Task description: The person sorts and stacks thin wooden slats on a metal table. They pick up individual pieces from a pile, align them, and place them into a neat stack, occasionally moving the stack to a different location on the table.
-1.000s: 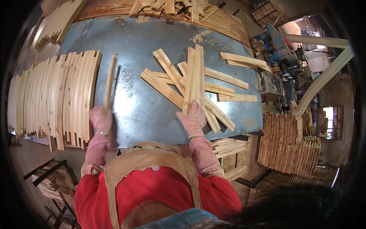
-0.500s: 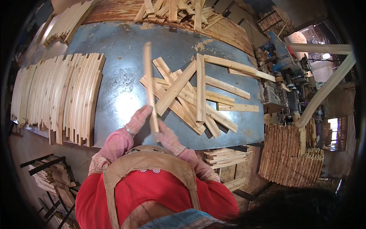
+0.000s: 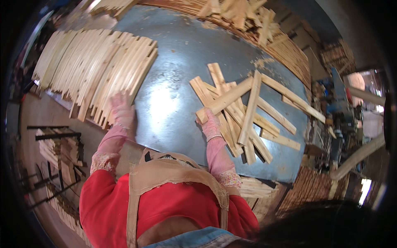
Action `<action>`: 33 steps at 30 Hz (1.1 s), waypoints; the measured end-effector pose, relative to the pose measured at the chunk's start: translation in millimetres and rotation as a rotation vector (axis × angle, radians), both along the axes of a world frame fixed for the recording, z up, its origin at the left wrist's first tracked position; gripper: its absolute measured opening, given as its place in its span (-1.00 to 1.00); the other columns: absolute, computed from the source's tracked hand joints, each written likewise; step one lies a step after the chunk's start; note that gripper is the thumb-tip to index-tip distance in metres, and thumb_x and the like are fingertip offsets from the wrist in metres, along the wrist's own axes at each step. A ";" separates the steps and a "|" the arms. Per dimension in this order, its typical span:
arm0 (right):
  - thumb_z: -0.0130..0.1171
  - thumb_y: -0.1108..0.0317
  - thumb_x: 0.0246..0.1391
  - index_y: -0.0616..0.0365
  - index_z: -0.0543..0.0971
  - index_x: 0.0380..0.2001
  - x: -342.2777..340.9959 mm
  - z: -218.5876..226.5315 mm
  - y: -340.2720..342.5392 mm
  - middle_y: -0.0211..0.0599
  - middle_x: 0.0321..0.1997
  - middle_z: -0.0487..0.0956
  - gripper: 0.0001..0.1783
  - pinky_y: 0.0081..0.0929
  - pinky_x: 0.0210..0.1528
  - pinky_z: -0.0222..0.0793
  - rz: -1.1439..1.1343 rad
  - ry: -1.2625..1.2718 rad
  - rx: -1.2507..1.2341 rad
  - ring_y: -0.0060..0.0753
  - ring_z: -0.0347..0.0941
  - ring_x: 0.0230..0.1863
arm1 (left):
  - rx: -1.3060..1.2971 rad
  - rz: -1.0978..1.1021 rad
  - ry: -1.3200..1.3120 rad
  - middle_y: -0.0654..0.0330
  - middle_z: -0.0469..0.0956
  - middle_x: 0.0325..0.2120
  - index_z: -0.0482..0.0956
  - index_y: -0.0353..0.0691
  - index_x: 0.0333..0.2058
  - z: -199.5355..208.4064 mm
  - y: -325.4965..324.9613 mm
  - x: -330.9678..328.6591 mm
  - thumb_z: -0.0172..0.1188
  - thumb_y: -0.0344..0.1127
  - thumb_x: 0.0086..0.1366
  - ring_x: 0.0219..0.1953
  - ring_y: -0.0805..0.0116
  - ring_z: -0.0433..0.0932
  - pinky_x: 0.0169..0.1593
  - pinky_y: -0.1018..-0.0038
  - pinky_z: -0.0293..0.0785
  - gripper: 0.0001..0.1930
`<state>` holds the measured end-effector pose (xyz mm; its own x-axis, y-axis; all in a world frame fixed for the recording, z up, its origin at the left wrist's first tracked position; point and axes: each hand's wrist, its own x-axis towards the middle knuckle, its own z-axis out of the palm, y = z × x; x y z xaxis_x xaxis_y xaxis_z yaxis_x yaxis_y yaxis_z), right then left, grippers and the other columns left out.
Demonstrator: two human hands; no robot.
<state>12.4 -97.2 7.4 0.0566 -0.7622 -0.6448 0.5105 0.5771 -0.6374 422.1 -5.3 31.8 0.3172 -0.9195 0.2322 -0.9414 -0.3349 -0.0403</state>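
My left hand (image 3: 121,109), in a pink glove, rests at the near right end of a row of wooden strips (image 3: 97,62) laid side by side. Its fingers are stretched over the strip ends and slightly blurred. On the right, my gloved right hand (image 3: 212,125) is closed around the near end of a pale wooden strip (image 3: 229,98). That strip lies slantwise on top of a loose, crisscrossed pile, and another wooden strip (image 3: 250,109) crosses near its far end.
Both groups lie on a blue-grey tabletop (image 3: 165,128). Beyond it, a heap of short wood pieces (image 3: 237,14) sits on a brown board. Machinery with a pale hose (image 3: 359,157) stands at the right, near stacked strips (image 3: 306,188). Black metal racks (image 3: 53,136) hold wood at the lower left.
The strip held upright between both hands is no longer there. My left hand has moved left to the row, and my right hand has gone right to grasp a strip on the pile. The view has turned.
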 end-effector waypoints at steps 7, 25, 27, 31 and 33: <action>0.26 0.05 0.41 0.32 0.56 0.15 68.1 37.4 91.0 -0.13 0.01 0.67 -0.46 -0.13 -0.01 0.63 0.594 0.138 -0.082 -0.16 0.67 -0.04 | 0.578 -0.276 0.929 -0.18 0.72 -0.04 0.67 -0.20 0.13 60.9 -53.3 -153.9 0.16 0.28 0.41 0.11 -0.11 0.65 0.47 -0.01 0.22 -0.35; 0.40 0.01 0.03 0.09 0.42 0.43 -172.0 84.6 47.0 0.21 0.20 0.63 -0.10 -0.01 0.25 0.50 0.647 1.544 -0.070 0.18 0.60 0.15 | -0.242 -0.112 0.505 -0.07 0.51 0.28 0.43 -0.13 0.39 0.8 -3.9 -81.5 0.35 -0.17 0.33 0.34 -0.08 0.44 0.40 0.02 0.33 -0.33; 0.40 0.04 0.08 0.12 0.55 0.28 -139.0 63.9 73.9 0.00 -0.12 0.75 -0.28 -0.06 0.05 0.60 0.343 0.943 -0.117 -0.01 0.71 -0.05 | 0.067 -0.108 1.103 -0.12 0.65 0.15 0.43 -0.22 0.41 21.5 -23.6 -150.1 0.38 -0.15 0.37 0.12 -0.04 0.65 0.23 0.16 0.53 -0.31; 0.34 0.03 0.21 0.22 0.57 0.24 -50.5 108.8 110.6 -0.01 0.03 0.72 -0.35 -0.12 0.26 0.50 0.888 0.562 -0.398 -0.07 0.65 0.12 | 0.577 -0.196 1.708 -0.06 0.71 0.00 0.57 -0.39 0.26 41.1 -55.2 -243.8 0.37 0.05 0.35 0.05 0.22 0.65 0.16 0.33 0.54 -0.31; 0.32 0.06 0.23 0.19 0.59 0.22 -88.2 85.6 111.3 0.02 0.10 0.70 -0.40 -0.11 0.32 0.47 0.867 1.022 -0.614 0.01 0.61 0.19 | 0.602 -0.167 1.496 -0.05 0.72 -0.06 0.60 -0.39 0.21 63.1 -57.3 -250.0 0.38 0.04 0.31 0.00 0.22 0.67 0.13 0.33 0.55 -0.33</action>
